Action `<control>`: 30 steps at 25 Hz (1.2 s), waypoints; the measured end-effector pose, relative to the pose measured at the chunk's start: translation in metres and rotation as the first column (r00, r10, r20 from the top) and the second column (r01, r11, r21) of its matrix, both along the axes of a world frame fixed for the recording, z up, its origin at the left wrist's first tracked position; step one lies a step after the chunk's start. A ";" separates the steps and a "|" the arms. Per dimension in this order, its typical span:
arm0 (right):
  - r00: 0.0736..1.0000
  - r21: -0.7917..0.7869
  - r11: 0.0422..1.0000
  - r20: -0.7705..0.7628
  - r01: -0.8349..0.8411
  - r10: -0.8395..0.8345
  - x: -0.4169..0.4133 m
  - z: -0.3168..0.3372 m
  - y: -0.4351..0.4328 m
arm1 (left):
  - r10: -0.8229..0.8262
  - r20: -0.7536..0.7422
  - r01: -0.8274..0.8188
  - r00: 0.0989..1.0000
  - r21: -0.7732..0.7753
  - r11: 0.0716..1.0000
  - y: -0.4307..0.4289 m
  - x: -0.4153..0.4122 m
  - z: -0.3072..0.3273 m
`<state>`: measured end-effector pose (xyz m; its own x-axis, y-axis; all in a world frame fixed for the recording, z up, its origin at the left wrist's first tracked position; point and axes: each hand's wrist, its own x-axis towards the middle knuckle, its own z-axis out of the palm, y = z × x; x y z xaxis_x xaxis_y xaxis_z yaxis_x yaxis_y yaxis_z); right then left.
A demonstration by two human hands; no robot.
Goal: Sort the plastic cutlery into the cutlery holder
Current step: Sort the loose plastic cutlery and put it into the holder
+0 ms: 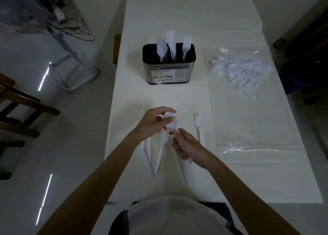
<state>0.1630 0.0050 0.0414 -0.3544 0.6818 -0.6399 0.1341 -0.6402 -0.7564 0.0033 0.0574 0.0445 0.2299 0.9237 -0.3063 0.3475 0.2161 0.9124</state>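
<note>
A long table under a white cloth fills a dim room. Both hands share a spoon: the left hand curls its fingers round the bowl and the right hand grips the handle. The step looks like readying a spoon for filing. Straight ahead of the hands stands the cutlery holder, with spoons in its left slot. The next move likely needs one hand to let go and the other to carry the spoon there. A fork lies just right of the right hand.
</note>
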 end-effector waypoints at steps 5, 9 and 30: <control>0.961 0.191 0.953 0.191 -0.236 0.199 -0.005 0.006 0.015 | 0.045 -0.067 -0.036 0.997 0.136 0.990 0.010 -0.020 0.001; 0.900 0.177 0.907 0.296 -0.382 0.321 -0.005 0.010 0.033 | -0.056 -0.111 0.075 0.992 0.173 0.982 0.009 -0.026 0.009; 0.945 0.079 0.968 0.250 -0.238 0.212 0.021 -0.008 0.035 | 0.209 -0.459 -0.185 0.864 0.096 0.978 -0.054 -0.072 -0.058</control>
